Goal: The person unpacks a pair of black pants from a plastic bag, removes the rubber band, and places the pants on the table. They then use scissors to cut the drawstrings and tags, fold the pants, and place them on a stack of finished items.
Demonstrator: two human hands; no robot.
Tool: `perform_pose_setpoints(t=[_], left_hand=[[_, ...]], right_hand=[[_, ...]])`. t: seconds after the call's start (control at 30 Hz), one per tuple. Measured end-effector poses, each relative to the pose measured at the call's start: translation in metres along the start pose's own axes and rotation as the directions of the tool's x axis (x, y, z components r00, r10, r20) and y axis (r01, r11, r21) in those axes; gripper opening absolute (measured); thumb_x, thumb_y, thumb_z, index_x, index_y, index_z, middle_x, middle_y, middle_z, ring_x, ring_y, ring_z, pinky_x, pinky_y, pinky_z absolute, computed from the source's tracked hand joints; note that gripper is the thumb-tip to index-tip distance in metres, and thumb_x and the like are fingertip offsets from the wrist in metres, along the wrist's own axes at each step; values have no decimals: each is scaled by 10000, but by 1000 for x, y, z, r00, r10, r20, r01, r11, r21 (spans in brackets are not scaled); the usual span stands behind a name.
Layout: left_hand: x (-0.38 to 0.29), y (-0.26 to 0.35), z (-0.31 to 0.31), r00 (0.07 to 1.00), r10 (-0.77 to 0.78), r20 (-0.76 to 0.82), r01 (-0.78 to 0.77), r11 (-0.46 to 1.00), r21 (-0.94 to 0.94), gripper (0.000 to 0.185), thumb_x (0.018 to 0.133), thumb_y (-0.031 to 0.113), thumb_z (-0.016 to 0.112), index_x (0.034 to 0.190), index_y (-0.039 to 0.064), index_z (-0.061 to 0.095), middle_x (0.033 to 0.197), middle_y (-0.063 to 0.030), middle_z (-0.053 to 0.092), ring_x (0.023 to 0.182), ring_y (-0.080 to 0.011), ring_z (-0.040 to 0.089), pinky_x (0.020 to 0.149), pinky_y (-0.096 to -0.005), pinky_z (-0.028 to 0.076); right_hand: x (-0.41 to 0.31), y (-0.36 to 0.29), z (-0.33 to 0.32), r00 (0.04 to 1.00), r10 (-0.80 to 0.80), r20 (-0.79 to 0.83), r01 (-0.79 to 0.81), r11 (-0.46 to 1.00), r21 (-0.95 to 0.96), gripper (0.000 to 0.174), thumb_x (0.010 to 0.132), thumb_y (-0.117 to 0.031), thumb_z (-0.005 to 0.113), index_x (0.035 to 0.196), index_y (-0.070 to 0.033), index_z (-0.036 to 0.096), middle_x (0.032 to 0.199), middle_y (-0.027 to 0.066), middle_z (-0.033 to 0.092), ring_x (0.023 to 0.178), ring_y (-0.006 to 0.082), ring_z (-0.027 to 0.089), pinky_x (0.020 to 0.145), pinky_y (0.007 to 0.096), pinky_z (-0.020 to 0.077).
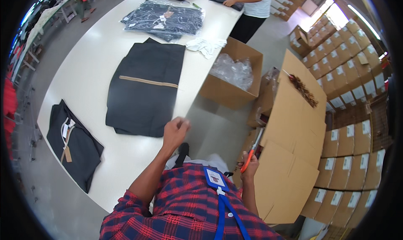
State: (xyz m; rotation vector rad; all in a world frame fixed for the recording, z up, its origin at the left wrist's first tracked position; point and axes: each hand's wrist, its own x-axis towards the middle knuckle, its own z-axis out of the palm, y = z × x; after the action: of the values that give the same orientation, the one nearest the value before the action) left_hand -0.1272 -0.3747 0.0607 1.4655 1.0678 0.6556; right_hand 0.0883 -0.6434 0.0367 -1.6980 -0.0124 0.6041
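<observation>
My left hand point(177, 130) hovers with bent fingers by the table edge, close to the lower right corner of a folded black garment point(143, 107); whether it pinches something small cannot be told. Across that garment lies a narrow tan strip point(148, 81). In my right hand point(249, 164) is a pair of scissors with orange handles point(248, 159), its blades pointing up and away, beside the cardboard. Another folded dark garment point(80, 158), with pale cord and tags, lies at the table's left end. Garments in clear plastic bags point(179, 18) are stacked farther up, near a crumpled white cloth point(206, 46).
An open cardboard box point(233, 92) of clear plastic stands against the white table point(85, 67). Flat cardboard point(292, 164) lies at my right, bearing a brown bundle point(303, 90). Stacked cartons point(343, 170) line the right side. A co-worker point(256, 4) handles a black packet at the far end.
</observation>
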Motion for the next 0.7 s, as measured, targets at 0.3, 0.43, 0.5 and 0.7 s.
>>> perform_pose_setpoints(t=[0.3, 0.43, 0.5, 0.7], left_hand=[[209, 65, 2, 912, 91, -401, -56, 994, 99, 174, 983, 121, 627, 957, -31, 709, 825, -48, 715, 758, -94, 653, 714, -253, 525], [269, 68, 3, 843, 1, -538, 7, 1000, 12, 157, 968, 115, 644, 978, -24, 716, 821, -41, 717, 738, -92, 651, 702, -247, 516], [298, 69, -2, 804, 29, -594, 70, 987, 143, 147, 956, 113, 654, 1002, -10, 721, 826, -49, 724, 731, -98, 657, 694, -255, 518], [382, 57, -30, 809, 106, -578, 185, 888, 421, 148, 919, 139, 688, 1035, 57, 729, 950, -91, 735, 818, -232, 698, 740, -355, 550]], right_hand=[[215, -103, 166, 834, 2, 552, 279, 862, -424, 336, 860, -241, 853, 810, -39, 589, 636, -6, 574, 514, 58, 521, 453, 241, 411], [294, -164, 237, 680, -38, 733, 512, 740, -437, 370, 814, -268, 882, 781, -20, 609, 625, -8, 534, 576, 64, 427, 514, 272, 384], [315, -196, 271, 624, 1, 782, 520, 746, -416, 377, 804, -285, 886, 792, -12, 627, 622, 0, 526, 584, 70, 419, 524, 280, 381], [331, -236, 383, 483, 90, 871, 633, 651, -419, 485, 785, -402, 893, 811, 19, 652, 607, 46, 538, 567, 94, 453, 524, 317, 417]])
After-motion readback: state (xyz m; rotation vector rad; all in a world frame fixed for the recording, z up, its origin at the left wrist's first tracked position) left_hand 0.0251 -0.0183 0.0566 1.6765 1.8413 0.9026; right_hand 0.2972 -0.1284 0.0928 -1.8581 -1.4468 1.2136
